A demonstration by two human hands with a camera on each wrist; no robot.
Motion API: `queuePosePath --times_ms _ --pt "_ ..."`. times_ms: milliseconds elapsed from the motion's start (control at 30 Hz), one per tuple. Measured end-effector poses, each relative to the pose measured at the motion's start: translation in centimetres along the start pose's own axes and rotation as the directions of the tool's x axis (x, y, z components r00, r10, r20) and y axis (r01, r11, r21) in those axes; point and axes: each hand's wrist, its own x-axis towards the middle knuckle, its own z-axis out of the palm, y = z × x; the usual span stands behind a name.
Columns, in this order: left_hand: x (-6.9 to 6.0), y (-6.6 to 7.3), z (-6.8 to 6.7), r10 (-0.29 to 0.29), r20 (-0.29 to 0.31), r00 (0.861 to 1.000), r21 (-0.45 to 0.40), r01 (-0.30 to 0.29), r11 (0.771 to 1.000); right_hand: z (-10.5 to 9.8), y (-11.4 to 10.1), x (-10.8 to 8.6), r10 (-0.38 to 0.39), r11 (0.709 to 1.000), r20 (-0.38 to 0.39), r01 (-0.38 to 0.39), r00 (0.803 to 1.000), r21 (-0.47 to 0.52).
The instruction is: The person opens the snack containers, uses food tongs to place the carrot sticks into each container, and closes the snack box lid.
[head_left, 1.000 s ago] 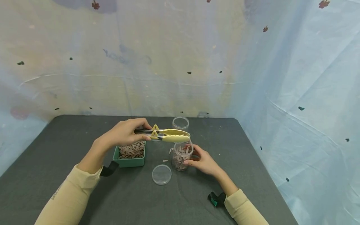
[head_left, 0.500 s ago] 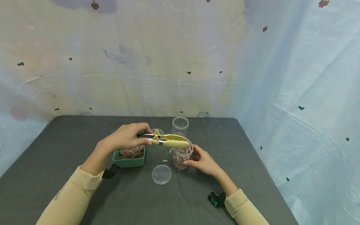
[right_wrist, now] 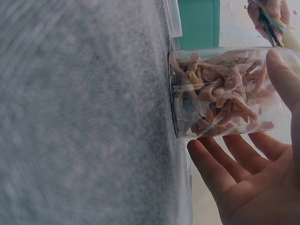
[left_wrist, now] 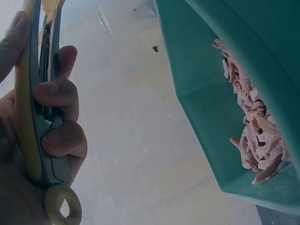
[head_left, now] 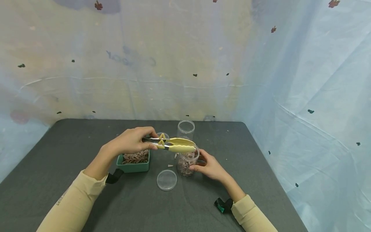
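My left hand (head_left: 134,140) grips yellow-tipped metal tongs (head_left: 182,145) by the handles, their tips over the mouth of a clear jar (head_left: 185,167). In the left wrist view the fingers curl round the tongs (left_wrist: 33,117). Brownish-pink dried strips (right_wrist: 220,93) fill much of the jar, which stands upright on the table. My right hand (head_left: 213,167) holds the jar from the right, thumb on one side and fingers on the other. Left of the jar, a green tub (head_left: 134,167) contains more strips (left_wrist: 260,131); the left forearm and hand partly cover it.
A second clear jar (head_left: 186,126) stands open behind the first. One round clear lid (head_left: 166,180) lies in front, and another (head_left: 162,134) is partly hidden behind the tongs. A few loose bits (head_left: 170,165) lie on the dark table (head_left: 145,206).
My left hand and the tongs have come down and slightly right, so the tips sit lower at the jar's mouth. The right hand and jar have stayed put.
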Motion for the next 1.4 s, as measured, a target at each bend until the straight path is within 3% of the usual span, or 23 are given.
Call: queuePosePath --times_ms 200,367,567,800,933,1067,1200,1400 --pt "-0.2 -0.3 0.1 -0.019 -0.004 1.0 -0.01 0.019 1.0 0.0 0.1 0.0 -0.002 1.0 0.004 0.002 1.0 -0.004" --pt "-0.9 -0.8 0.1 -0.032 -0.05 0.998 -0.01 0.031 0.999 -0.1 0.4 0.0 -0.012 1.0 0.004 0.012 1.0 0.002" --pt "-3.0 -1.8 -0.9 -0.068 -0.123 0.99 -0.031 0.065 0.997 -0.1 0.1 0.3 -0.005 1.0 0.037 0.005 0.999 -0.003" --pt "-5.6 -3.5 -2.7 -0.118 -0.135 0.984 0.005 0.12 0.993 -1.5 -1.3 -0.2 0.018 1.0 0.074 -0.019 0.997 0.023" --pt "-7.4 -4.5 -3.6 -0.153 -0.138 0.979 0.048 0.161 0.986 -2.8 -1.7 -0.5 -0.07 0.996 -0.029 0.071 0.997 0.055" --pt "-9.2 -5.0 -4.5 -0.199 -0.139 0.97 0.097 0.214 0.972 -3.7 -1.9 0.3 -0.145 0.987 -0.189 0.155 0.971 0.042" --pt "-10.6 -5.5 -5.3 -0.242 -0.133 0.961 0.138 0.26 0.956 -4.2 -1.8 2.2 -0.117 0.992 -0.286 0.126 0.951 0.012" --pt "-12.2 -6.0 -6.2 -0.252 -0.119 0.96 0.218 0.273 0.937 -4.0 -0.9 5.7 -0.049 0.998 -0.301 0.054 0.952 0.009"
